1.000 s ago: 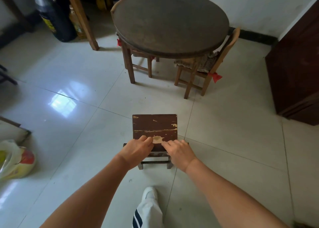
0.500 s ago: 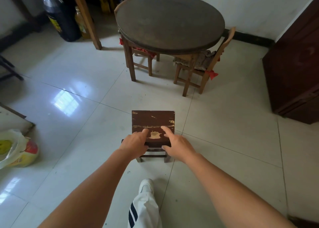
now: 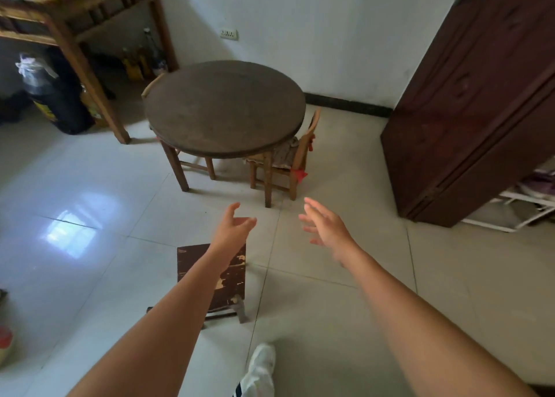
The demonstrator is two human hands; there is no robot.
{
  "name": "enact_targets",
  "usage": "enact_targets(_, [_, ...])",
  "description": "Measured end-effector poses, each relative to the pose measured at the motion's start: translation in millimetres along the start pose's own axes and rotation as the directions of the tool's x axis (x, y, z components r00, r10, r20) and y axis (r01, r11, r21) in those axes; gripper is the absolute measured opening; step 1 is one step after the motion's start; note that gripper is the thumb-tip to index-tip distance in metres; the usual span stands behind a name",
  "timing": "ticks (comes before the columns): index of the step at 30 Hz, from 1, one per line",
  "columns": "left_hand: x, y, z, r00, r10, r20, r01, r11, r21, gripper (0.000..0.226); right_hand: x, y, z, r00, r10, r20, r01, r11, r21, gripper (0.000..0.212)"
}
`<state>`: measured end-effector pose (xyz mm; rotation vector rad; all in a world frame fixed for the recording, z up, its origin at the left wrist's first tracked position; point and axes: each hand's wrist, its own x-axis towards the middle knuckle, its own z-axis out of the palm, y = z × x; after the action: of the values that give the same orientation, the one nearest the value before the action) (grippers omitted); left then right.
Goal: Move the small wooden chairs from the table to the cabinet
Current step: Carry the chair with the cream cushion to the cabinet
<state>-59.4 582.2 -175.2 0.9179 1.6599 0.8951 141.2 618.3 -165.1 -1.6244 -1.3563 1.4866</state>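
Observation:
A small dark-brown stool with chipped paint (image 3: 231, 279) stands on the tiled floor below my arms, partly hidden by my left forearm. My left hand (image 3: 232, 227) and my right hand (image 3: 326, 225) are both raised above the floor beyond the stool, fingers spread, holding nothing. Ahead stands a round dark table (image 3: 223, 108). A small wooden chair with a cushion and red ties (image 3: 288, 162) is tucked under its right side. Another chair back (image 3: 150, 85) shows behind the table's left edge. The dark-red cabinet (image 3: 474, 102) stands at the right.
A wooden side table (image 3: 78, 33) stands at the back left, with a black sack (image 3: 51, 102) and bottles under it. A white rack (image 3: 522, 207) sits beside the cabinet. My white shoe (image 3: 261, 366) is on the floor near the stool. A bag edge (image 3: 4, 345) shows at the far left.
Both hands have let go of the dark stool and lifted forward, opening. The stool stays on the floor. The view has tilted up, showing more wall and cabinet.

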Motion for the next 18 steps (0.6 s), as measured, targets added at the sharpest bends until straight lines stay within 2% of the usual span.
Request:
enact_targets(8, [91, 119, 67, 0.997, 0.047, 0.062, -0.039, 0.992, -0.119, 0.058, 104, -71, -107, 0.997, 0.050, -0.062, -0.043, 0.994, 0.101, 0.053])
enact_targets(18, [242, 215, 153, 0.997, -0.014, 0.080, 0.020, 0.998, -0.067, 0.055, 262, -115, -210, 0.991, 0.125, -0.046, -0.119, 0.986, 0.115, 0.055])
